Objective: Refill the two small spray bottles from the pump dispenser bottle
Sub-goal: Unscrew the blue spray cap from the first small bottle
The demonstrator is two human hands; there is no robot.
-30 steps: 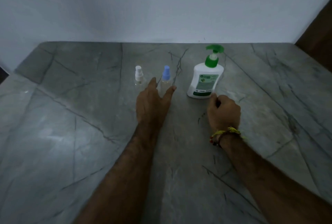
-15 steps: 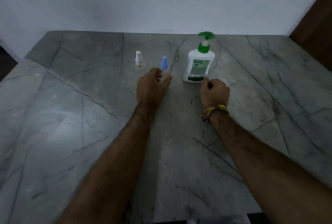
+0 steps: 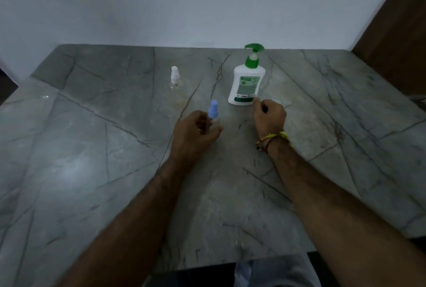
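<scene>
My left hand (image 3: 196,132) is closed around a small clear spray bottle with a blue cap (image 3: 213,111), which stands upright between thumb and fingers near the table's middle. A second small clear spray bottle with a white cap (image 3: 175,77) stands alone farther back and to the left. The white pump dispenser bottle with a green pump (image 3: 246,84) stands upright at the back right of the hands. My right hand (image 3: 268,117) rests as a loose fist on the table just in front of the pump bottle's base, touching or nearly touching it, holding nothing.
The grey veined marble table (image 3: 92,160) runs to a white wall at the back. A brown wooden panel (image 3: 396,33) stands at the right. The table's front edge lies just before my lap (image 3: 276,273).
My left hand has drawn the blue-capped spray bottle toward me, away from the white-capped one. My right hand stays fisted by the pump bottle's base.
</scene>
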